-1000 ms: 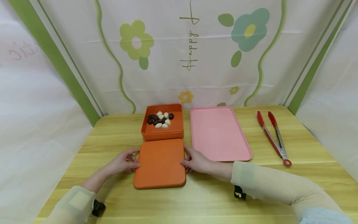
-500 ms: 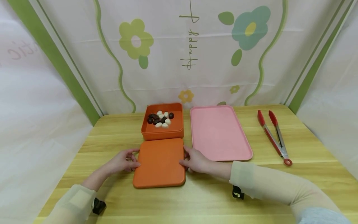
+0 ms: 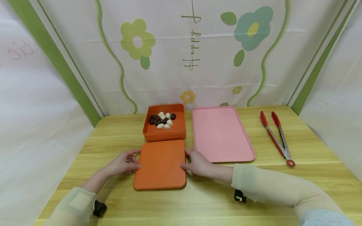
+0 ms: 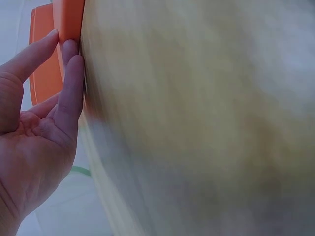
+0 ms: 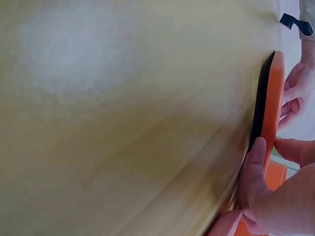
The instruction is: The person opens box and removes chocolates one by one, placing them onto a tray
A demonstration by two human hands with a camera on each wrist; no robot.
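An orange rectangular lid (image 3: 160, 164) lies flat, close over the table, in front of the matching orange box (image 3: 164, 137). My left hand (image 3: 124, 163) holds its left edge, thumb on the upper face; the left wrist view shows fingers against the lid's side (image 4: 69, 22). At the opposite edge my right hand (image 3: 199, 163) grips with the thumb on top. In the right wrist view a fingertip (image 5: 257, 147) of that hand sits at the lid's dark underside (image 5: 262, 98). Several dark and white pebble-like pieces (image 3: 162, 120) lie inside the lidless box.
Right of the box is a pink tray (image 3: 220, 135), its near left corner behind my right hand. Red-tipped tongs (image 3: 277, 139) lie spread on the wooden table (image 3: 215, 201) further right. A printed cloth (image 3: 181, 40) hangs behind the table.
The lid has shifted very slightly to the left, and my right hand has moved left with it. My left hand stays almost in place. Box, tray and tongs have not moved.
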